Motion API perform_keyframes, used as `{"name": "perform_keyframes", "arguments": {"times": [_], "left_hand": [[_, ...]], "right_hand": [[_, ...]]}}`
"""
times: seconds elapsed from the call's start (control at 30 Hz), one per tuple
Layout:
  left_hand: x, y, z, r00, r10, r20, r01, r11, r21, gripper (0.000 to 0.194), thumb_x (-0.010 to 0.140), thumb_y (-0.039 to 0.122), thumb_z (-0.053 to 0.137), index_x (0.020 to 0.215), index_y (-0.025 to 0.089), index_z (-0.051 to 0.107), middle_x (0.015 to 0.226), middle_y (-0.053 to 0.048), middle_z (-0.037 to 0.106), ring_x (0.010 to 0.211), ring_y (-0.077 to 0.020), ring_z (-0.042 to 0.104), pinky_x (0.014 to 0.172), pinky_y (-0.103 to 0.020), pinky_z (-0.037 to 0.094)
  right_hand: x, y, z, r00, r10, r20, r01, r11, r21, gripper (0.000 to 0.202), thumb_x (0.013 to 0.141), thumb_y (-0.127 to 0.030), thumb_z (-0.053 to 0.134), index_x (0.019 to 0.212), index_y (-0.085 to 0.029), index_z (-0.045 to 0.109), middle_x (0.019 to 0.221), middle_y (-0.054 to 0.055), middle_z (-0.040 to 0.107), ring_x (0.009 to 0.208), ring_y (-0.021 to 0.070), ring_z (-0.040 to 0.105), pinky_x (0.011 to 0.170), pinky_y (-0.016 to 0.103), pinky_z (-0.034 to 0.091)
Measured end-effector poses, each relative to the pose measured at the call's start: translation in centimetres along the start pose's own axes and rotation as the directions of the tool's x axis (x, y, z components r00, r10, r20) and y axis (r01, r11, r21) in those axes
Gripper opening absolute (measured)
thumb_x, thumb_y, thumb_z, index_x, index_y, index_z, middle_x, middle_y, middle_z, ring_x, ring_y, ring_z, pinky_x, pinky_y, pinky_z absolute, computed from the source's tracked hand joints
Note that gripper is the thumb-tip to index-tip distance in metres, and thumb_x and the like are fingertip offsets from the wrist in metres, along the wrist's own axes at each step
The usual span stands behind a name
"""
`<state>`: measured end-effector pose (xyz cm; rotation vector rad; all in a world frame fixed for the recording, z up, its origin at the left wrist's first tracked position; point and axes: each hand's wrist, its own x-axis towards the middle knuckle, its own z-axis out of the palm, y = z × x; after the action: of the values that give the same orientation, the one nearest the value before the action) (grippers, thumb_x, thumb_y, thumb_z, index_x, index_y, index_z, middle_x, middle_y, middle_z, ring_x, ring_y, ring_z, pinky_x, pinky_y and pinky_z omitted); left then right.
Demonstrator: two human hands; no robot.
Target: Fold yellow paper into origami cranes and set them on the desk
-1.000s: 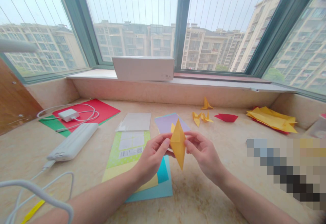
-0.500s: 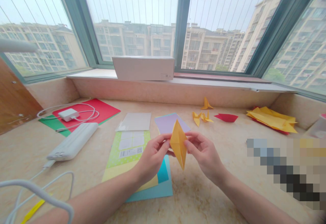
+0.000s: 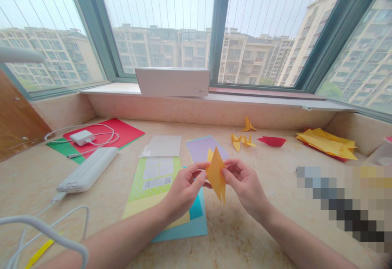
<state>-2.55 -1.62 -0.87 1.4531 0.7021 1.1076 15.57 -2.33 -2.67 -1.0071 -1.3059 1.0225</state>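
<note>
A yellow folded paper (image 3: 217, 173), shaped like a tall diamond, is held upright above the table. Its lower end splits into two points, and a second flap shows behind its upper left edge. My left hand (image 3: 188, 183) pinches its left side between thumb and fingers. On the right side, the thumb of my right hand (image 3: 245, 179) presses the front face, with the fingers curled behind. Beneath and left of my left hand lie a light blue sheet (image 3: 200, 224) and a green package (image 3: 137, 181). A purple sheet (image 3: 200, 148) lies just beyond the hands.
Small yellow folded pieces (image 3: 243, 141) and a red one (image 3: 272, 141) lie at the back right, near a yellow paper stack (image 3: 327, 143). At left are a white power strip (image 3: 88, 170), a charger (image 3: 82, 137) and red paper (image 3: 128, 132). A white box (image 3: 173, 82) stands on the sill.
The yellow paper has turned a little between my fingers: a smooth face now shows in front, with a flap parted behind it and the lower points spread. Both hands have barely moved.
</note>
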Motion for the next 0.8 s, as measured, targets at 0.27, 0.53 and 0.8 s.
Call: {"name": "perform_keyframes", "arguments": {"times": [0.27, 0.53, 0.8], "left_hand": [[-0.18, -0.25, 0.14, 0.999, -0.006, 0.033, 0.007, 1.0, -0.027, 0.032, 0.09, 0.035, 0.062, 0.115, 0.014, 0.064, 0.097, -0.011, 0.074, 0.086, -0.0225, 0.07, 0.075, -0.034, 0.057], [-0.15, -0.33, 0.19, 0.998, 0.014, 0.055, -0.011, 0.998, -0.063, 0.033, 0.087, 0.036, 0.067, 0.112, 0.016, 0.062, 0.098, -0.01, 0.074, 0.087, -0.0205, 0.071, 0.073, -0.028, 0.055], [-0.4, -0.99, 0.1, 0.996, 0.039, 0.076, -0.036, 0.999, -0.033, 0.031, 0.091, 0.033, 0.062, 0.118, 0.017, 0.058, 0.109, -0.011, 0.07, 0.096, -0.0216, 0.069, 0.085, -0.033, 0.054]], "right_hand": [[-0.12, -0.14, 0.21, 0.999, 0.032, 0.043, -0.036, 0.995, 0.094, 0.024, 0.086, -0.042, 0.067, 0.099, -0.022, 0.062, 0.08, 0.002, 0.071, 0.069, 0.0155, 0.066, 0.063, 0.028, 0.053], [-0.13, 0.14, 0.27, 0.993, 0.026, 0.111, -0.037, 0.994, 0.098, 0.025, 0.087, -0.043, 0.066, 0.098, -0.022, 0.06, 0.076, 0.001, 0.07, 0.07, 0.016, 0.066, 0.064, 0.028, 0.052], [-0.07, 0.51, 0.16, 0.992, 0.033, 0.124, -0.042, 0.997, 0.067, 0.027, 0.087, -0.043, 0.067, 0.1, -0.022, 0.056, 0.075, 0.0, 0.068, 0.066, 0.0132, 0.061, 0.064, 0.026, 0.049]]}}
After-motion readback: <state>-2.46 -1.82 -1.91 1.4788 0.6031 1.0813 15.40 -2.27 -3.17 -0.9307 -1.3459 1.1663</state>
